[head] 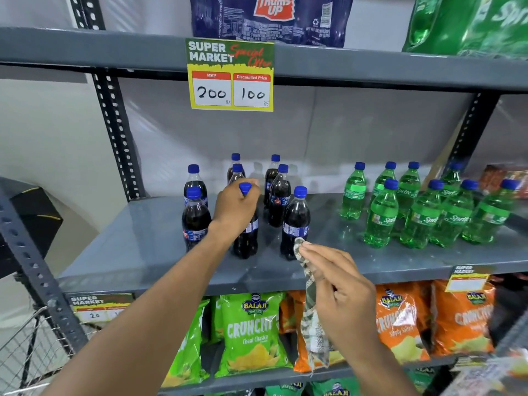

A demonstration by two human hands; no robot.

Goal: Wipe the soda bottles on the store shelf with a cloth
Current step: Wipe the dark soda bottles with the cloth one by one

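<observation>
Right hand (340,287) pinches a limp checked cloth (310,310); left hand (235,208) grips a glossy cola bottle's (247,238) neck.

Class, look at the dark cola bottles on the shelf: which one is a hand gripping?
The front-row cola bottle, between two other front bottles: the left hand closes around its neck below the blue cap. The other dark bottles stand untouched.

**Even store light, soft edges**

Bright, diffuse light falls from above on the grey shelf (148,238), whose glossy top carries pale reflections and faint shadows beneath the cola bottles (295,221). The price sign (230,75) above the shelf reads sharp. Right of it, the green bottles (423,215) smear with blur. Wide-angle distortion bends the uprights at the frame's edges.
</observation>
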